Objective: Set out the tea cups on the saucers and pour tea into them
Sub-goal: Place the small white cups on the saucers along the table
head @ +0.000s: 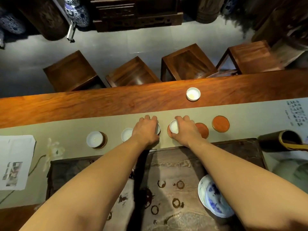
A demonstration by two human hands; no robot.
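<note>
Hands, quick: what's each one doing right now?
Left hand: closed over a white cup on a saucer.
Right hand: gripping a white tea cup, tilted, over an orange saucer.

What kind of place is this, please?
Probably a tea house or tea room. A long wooden table carries a row of white tea cups on round saucers, a stained tea tray lies nearest the person, and wooden stools line the far side.
</note>
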